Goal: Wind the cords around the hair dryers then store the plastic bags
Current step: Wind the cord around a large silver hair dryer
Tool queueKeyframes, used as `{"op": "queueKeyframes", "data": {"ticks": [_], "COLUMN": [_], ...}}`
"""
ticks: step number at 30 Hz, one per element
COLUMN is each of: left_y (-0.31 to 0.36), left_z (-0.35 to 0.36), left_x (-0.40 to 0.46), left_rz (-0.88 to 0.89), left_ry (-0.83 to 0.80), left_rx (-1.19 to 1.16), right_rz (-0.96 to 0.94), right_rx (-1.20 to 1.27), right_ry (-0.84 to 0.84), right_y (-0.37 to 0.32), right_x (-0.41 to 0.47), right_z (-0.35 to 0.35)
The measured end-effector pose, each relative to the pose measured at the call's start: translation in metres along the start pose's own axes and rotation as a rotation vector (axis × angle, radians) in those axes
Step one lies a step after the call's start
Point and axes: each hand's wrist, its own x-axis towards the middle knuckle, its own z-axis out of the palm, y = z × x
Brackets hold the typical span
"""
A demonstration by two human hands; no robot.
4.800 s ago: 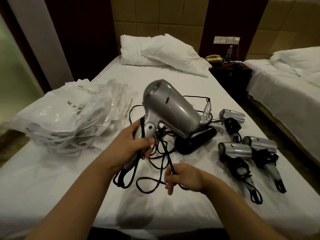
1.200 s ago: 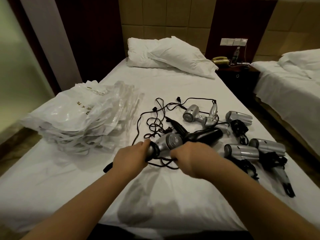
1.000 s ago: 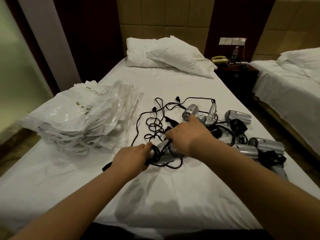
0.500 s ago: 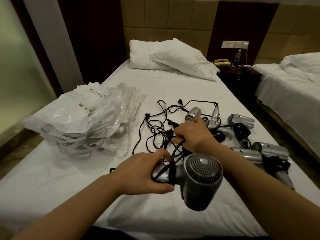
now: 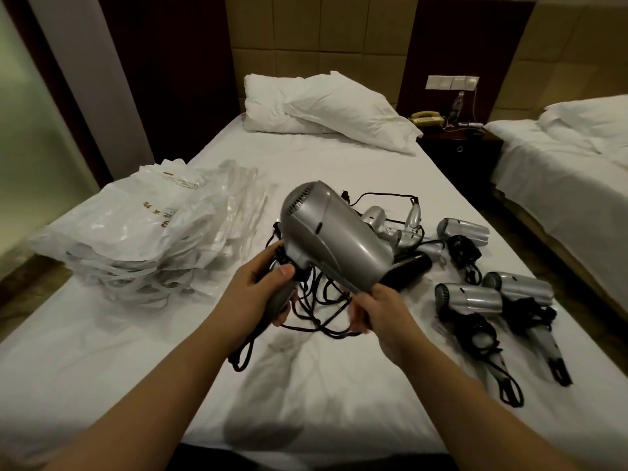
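Above the bed (image 5: 339,171), left hand (image 5: 258,297) gripping silver hair dryer (image 5: 333,239) handle, right hand (image 5: 380,311) pinching its cord (image 5: 323,300), plastic bags (image 5: 136,232) stacked left

hair dryers (image 5: 334,239): at least 6 | plastic bags (image 5: 142,229): one stack, count unclear | pillows (image 5: 326,108): 2

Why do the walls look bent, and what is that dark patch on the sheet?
Head view: the wide-angle lens bows the edges; the patch on the white bed sheet looks like a shadow beneath the large silver hair dryer; dim warm light, right hand slightly blurred.
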Motion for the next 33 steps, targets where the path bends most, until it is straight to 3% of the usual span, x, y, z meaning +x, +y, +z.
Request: {"op": "queueKeyframes", "data": {"ticks": [5,8,15,17,19,21,22,24,25,27,29,33], "left_y": [-0.001,0.004,0.026,0.027,0.027,0.027,0.026,0.025,0.024,0.025,0.028,0.035], "left_z": [-0.015,-0.026,-0.034,-0.029,-0.02,-0.011,-0.006,0.005,0.011,0.024,0.032,0.032], "left_x": [0.009,0.013,0.011,0.01,0.008,0.006,0.005,0.004,0.004,0.004,0.005,0.009], "left_rz": [0.009,-0.01,0.075,0.083,0.069,0.048,0.035,0.006,-0.002,-0.007,-0.005,0.01], "left_ry": [0.254,0.366,0.375,0.345,0.27,0.148,0.084,-0.025,-0.063,-0.111,-0.132,-0.07], "left_rx": [-0.047,-0.058,0.083,0.094,0.08,0.094,0.11,0.133,0.137,0.143,0.165,0.193], "right_rz": [0.084,0.23,0.53,0.538,0.498,0.329,0.197,-0.103,-0.183,-0.066,0.033,-0.166], "right_rx": [0.14,0.09,-0.003,-0.155,-0.593,-0.99,-1.033,-0.961,-0.743,-0.233,0.005,-0.11], "right_ry": [0.046,0.14,0.265,0.308,0.289,0.312,0.355,0.424,0.431,0.248,0.038,-0.091], "right_y": [0.015,0.044,0.079,0.079,0.072,0.058,0.048,0.023,0.012,-0.01,-0.018,-0.029], "right_x": [-0.005,-0.008,-0.009,-0.001,0.004,0.004,0.006,0.002,0.001,-0.006,-0.008,-0.015], "right_z": [-0.026,-0.046,-0.081,-0.083,-0.077,-0.065,-0.056,-0.031,-0.018,0.006,0.019,0.025]}}
